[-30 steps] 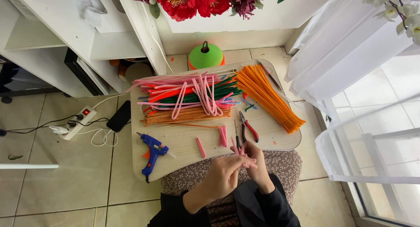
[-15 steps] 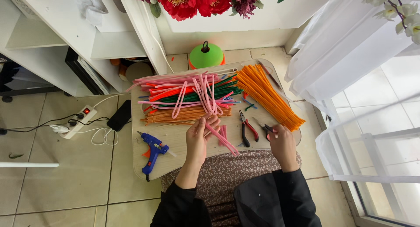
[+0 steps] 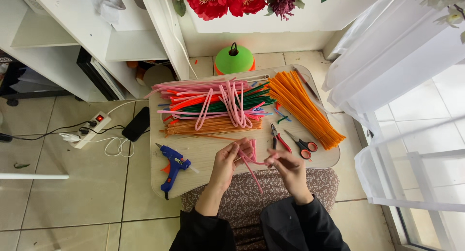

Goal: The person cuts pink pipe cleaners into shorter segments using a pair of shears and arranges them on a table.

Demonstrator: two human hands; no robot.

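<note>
Lower centre of frame: left hand (image 3: 226,162) and right hand (image 3: 289,167) both pinching pink pipe cleaner (image 3: 252,160). Light, bendy, fuzzy; best gripped near ends.

left hand (image 3: 226,160) + right hand (image 3: 289,167): grip pink pipe cleaner (image 3: 252,163) | above table (image 3: 208,152) | glue gun (image 3: 172,166) left

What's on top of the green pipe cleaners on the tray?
Looped pink pipe cleaners lie across the green ones, with red-orange ones beside them on the tray. The green bundle's middle and left end are covered; what lies beneath it cannot be seen.
</note>
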